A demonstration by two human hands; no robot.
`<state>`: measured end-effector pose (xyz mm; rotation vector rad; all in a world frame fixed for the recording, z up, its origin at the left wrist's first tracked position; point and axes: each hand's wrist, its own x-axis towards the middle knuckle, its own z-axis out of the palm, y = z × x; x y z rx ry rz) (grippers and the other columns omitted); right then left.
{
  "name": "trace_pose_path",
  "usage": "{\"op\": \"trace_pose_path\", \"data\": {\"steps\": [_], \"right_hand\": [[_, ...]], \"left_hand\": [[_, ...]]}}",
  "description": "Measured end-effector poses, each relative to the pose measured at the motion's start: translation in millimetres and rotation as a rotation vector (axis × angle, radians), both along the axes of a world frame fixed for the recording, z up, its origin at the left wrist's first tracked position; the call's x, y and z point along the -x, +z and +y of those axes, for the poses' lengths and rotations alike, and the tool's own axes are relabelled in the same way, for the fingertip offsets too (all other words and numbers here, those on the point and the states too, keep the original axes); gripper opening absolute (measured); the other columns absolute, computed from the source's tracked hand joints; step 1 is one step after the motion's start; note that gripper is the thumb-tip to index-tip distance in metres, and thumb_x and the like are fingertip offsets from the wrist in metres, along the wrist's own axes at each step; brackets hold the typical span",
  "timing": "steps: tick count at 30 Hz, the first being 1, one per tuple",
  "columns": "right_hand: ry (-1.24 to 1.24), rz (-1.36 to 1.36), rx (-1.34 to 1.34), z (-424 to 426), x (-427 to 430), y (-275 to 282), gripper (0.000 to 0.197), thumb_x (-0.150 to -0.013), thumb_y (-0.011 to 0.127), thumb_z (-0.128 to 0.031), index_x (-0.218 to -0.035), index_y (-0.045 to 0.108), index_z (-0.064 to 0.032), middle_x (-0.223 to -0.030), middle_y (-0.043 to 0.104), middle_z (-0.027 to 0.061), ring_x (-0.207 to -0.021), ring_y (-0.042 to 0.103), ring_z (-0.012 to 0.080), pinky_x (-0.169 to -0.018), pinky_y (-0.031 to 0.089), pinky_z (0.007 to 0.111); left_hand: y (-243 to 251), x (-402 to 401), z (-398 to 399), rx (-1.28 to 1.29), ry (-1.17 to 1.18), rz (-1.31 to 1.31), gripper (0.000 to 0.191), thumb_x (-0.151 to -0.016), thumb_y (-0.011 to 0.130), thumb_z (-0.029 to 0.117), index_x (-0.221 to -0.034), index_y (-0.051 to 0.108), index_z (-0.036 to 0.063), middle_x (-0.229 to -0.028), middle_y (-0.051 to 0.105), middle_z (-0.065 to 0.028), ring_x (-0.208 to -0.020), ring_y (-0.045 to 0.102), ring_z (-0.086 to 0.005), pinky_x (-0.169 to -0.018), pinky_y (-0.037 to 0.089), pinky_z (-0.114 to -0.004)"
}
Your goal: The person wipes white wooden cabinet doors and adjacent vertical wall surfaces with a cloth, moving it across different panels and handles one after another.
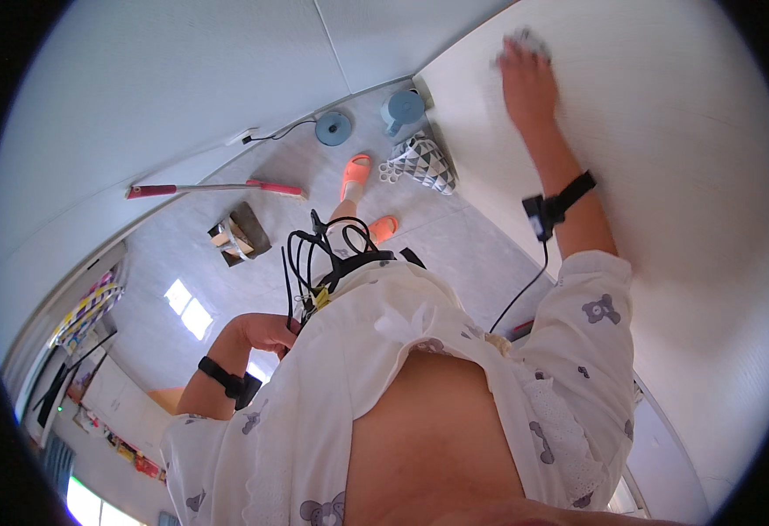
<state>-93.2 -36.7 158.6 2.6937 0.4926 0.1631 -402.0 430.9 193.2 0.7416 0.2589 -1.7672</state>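
At the upper right, my right hand point(528, 85) presses a greyish cloth point(530, 43) against a large pale panel point(654, 131). Both hand and cloth are somewhat blurred, and the fingertips are partly hidden by the cloth. My left hand point(273, 334) is down at my waist, beside black cables point(299, 263) that hang there. Its fingers are partly hidden by my white clothing, so what they touch does not show clearly. Black straps with small devices are on both forearms.
On the grey floor point(424, 243) are a blue kettle point(403, 108), its round base point(333, 129) with a cord, a triangle-patterned bag point(424, 163) and a dustpan-like container point(241, 233). A red-handled brush point(226, 189) lies along the pale wall point(161, 85) at left.
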Motion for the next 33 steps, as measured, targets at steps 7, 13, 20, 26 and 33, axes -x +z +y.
{"op": "trace_pose_path", "data": {"steps": [7, 13, 20, 26, 33], "right_hand": [[-0.028, -0.204, -0.148, 13.1, -37.8, -36.8, 0.022, -0.084, 0.053, -0.014, -0.100, 0.066, -0.0085, -0.123, 0.060, 0.0061, -0.118, 0.050, 0.0215, -0.097, 0.035, 0.038], [0.081, -0.126, -0.091, -17.9, -15.8, -145.2, 0.024, -0.086, 0.049, -0.017, -0.101, 0.066, -0.0076, -0.127, 0.056, 0.0077, -0.118, 0.048, 0.0205, -0.101, 0.033, 0.036], [-0.022, 0.581, 0.388, -59.1, 122.1, -231.6, 0.030, -0.089, 0.046, -0.018, -0.109, 0.067, -0.0131, -0.128, 0.053, 0.0078, -0.124, 0.041, 0.0205, -0.109, 0.026, 0.037], [-0.233, 0.348, 0.075, -54.2, 161.5, -37.7, 0.026, -0.087, 0.049, -0.014, -0.107, 0.065, -0.0076, -0.127, 0.055, 0.0066, -0.118, 0.049, 0.0221, -0.103, 0.033, 0.037], [-0.111, -0.572, -0.056, -41.3, 151.5, 270.0, 0.044, -0.082, 0.050, 0.003, -0.121, 0.057, -0.0161, -0.138, 0.048, 0.0018, -0.132, 0.038, 0.0208, -0.107, 0.031, 0.041]], "left_hand": [[-7.3, 5.5, 18.2, -0.034, -0.028, -0.014, 0.032, -0.083, 0.065, 0.012, -0.113, 0.062, -0.0006, -0.103, 0.066, -0.0043, -0.089, 0.064, -0.0124, -0.074, 0.053, -0.028], [23.7, -8.9, 7.7, -0.242, -0.041, 0.067, 0.035, -0.083, 0.066, 0.008, -0.116, 0.059, -0.0009, -0.103, 0.066, -0.0039, -0.090, 0.063, -0.0127, -0.077, 0.052, -0.027], [13.2, 11.2, 27.7, -0.407, 0.032, 0.326, 0.029, -0.083, 0.066, 0.010, -0.111, 0.062, 0.0016, -0.096, 0.067, -0.0044, -0.080, 0.065, -0.0138, -0.072, 0.055, -0.029], [35.0, -42.0, -10.0, -0.357, -0.438, 0.069, 0.032, -0.084, 0.064, 0.023, -0.108, 0.062, 0.0019, -0.089, 0.067, -0.0082, -0.078, 0.067, -0.0183, -0.067, 0.058, -0.036], [31.0, -35.6, -18.2, -0.267, -0.513, -0.112, 0.038, -0.086, 0.060, 0.035, -0.103, 0.062, 0.0011, -0.082, 0.066, -0.0086, -0.069, 0.067, -0.0195, -0.064, 0.058, -0.036]]}}
